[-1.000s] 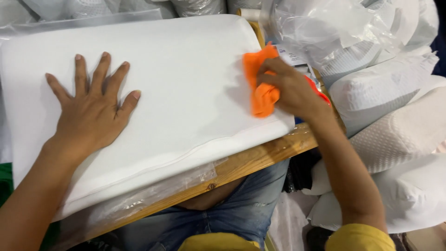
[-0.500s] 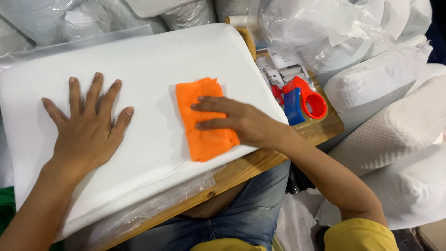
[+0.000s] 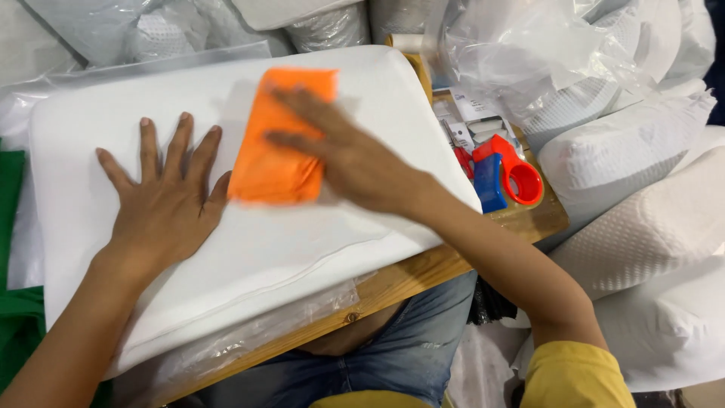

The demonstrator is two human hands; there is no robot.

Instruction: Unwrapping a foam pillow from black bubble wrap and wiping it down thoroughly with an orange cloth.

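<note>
Matt white fabric pillow (image 3: pixel 249 234); orange cloth (image 3: pixel 276 147); wooden table (image 3: pixel 423 268).

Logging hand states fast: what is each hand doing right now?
Left hand: open, fingers spread, flat on the white pillow.
Right hand: open, fingers flat, pressing the orange cloth onto the pillow; blurred.

A red and blue tape dispenser (image 3: pixel 504 177) sits on the wooden table (image 3: pixel 423 272), beside bagged white pillows (image 3: pixel 627 143) and crumpled clear plastic (image 3: pixel 521 53).

Single head view – steep downward look, close over the white pillow (image 3: pixel 249 227) – wooden table (image 3: pixel 423 272) edge nearest the wearer.
</note>
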